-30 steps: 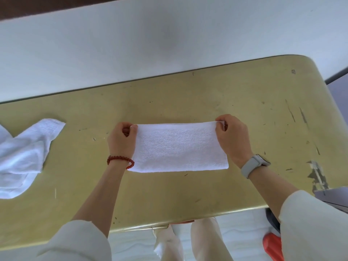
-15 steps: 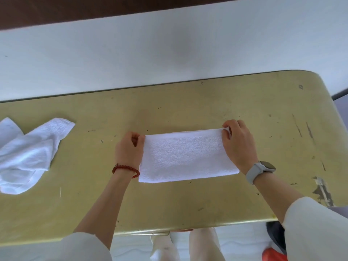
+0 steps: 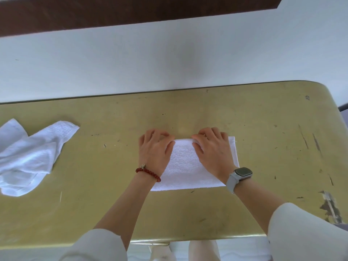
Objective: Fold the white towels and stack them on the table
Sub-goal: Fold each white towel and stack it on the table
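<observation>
Folded white towel (image 3: 188, 166) lies mid-worktop (image 3: 263, 129); left hand (image 3: 155, 147) and right hand (image 3: 213, 150) rest on its far part, fingers loosely curled at the far edge, probably smoothing or gathering for another fold. Unfolded towels (image 3: 32, 157) heaped at far left, seemingly awaiting their turn.

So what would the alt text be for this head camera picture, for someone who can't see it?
Seen from above, a person's left hand and right hand rest on a folded white towel in the middle of a scuffed yellow table. A crumpled white towel lies at the table's left end.
</observation>
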A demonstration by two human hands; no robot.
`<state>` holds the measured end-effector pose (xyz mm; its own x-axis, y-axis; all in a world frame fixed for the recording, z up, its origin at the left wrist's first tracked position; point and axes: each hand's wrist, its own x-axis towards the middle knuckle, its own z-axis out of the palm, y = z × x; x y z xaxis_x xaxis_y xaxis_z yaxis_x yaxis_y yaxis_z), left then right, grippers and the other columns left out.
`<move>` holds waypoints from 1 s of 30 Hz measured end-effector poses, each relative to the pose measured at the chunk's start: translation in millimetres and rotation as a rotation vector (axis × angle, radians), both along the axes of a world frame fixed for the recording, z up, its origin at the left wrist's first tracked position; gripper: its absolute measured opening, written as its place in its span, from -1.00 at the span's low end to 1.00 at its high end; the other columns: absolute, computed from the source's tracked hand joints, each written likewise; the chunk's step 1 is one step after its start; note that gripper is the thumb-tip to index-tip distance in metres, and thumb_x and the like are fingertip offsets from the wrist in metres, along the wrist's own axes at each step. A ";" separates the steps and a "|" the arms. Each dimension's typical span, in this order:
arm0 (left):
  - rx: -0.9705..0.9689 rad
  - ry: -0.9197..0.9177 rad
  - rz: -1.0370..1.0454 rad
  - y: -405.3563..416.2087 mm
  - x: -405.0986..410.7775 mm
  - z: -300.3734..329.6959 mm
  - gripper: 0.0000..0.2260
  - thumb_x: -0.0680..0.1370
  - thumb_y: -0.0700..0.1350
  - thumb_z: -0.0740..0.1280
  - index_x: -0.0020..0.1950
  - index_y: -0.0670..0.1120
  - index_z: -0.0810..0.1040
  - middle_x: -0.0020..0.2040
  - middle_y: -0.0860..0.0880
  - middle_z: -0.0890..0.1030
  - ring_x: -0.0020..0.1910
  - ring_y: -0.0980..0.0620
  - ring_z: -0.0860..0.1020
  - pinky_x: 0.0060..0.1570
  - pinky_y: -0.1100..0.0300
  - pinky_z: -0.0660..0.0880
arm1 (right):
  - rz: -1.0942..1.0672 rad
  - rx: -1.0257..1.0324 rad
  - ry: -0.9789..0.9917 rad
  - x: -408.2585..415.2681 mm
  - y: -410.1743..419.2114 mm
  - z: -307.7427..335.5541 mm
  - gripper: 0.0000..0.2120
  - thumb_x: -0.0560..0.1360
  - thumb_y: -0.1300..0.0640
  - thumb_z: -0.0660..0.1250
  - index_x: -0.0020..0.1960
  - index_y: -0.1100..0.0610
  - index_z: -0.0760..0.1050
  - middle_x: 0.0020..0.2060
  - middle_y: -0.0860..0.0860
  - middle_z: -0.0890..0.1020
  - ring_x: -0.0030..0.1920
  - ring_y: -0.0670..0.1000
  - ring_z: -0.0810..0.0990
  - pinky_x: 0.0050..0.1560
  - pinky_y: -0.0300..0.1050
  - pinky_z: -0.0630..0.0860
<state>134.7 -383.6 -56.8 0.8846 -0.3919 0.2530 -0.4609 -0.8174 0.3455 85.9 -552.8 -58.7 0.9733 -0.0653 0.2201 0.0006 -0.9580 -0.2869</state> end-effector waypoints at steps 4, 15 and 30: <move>-0.027 -0.018 0.011 -3.7 -0.5 -8.6 -0.80 0.44 -0.03 0.21 -0.22 -0.02 0.62 -0.16 0.04 0.60 -0.02 0.06 0.36 0.04 0.18 0.21 | 0.016 -0.020 -0.043 1.1 -1.3 -6.6 -0.79 0.45 0.10 0.16 -0.17 0.07 0.57 -0.20 -0.02 0.56 -0.15 0.01 0.42 -0.10 -0.12 0.26; -0.042 0.030 0.063 -8.5 3.2 -3.4 -0.82 0.46 -0.09 0.21 -0.26 -0.02 0.58 -0.30 0.12 0.60 -0.11 0.08 0.43 0.03 0.22 0.24 | 0.034 0.008 -0.041 11.7 -0.7 -3.4 -0.79 0.47 0.17 0.15 -0.25 0.08 0.52 -0.32 -0.06 0.56 -0.26 0.02 0.49 -0.13 -0.09 0.34; 0.240 0.052 0.013 0.0 -44.9 -8.0 -0.62 0.53 -0.12 0.05 0.22 -0.23 0.49 0.23 -0.16 0.53 0.31 -0.12 0.35 0.31 -0.03 0.17 | 0.170 -0.124 0.024 -17.6 21.1 -2.9 -0.68 0.52 0.11 0.08 0.17 0.12 0.50 0.19 0.07 0.53 0.28 0.12 0.44 0.31 0.20 0.20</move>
<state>89.9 -383.7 -64.7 0.8995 -0.4236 0.1074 -0.4363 -0.8849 0.1634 68.3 -531.7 -61.6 0.9731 0.1262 0.1929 0.1595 -0.9727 -0.1687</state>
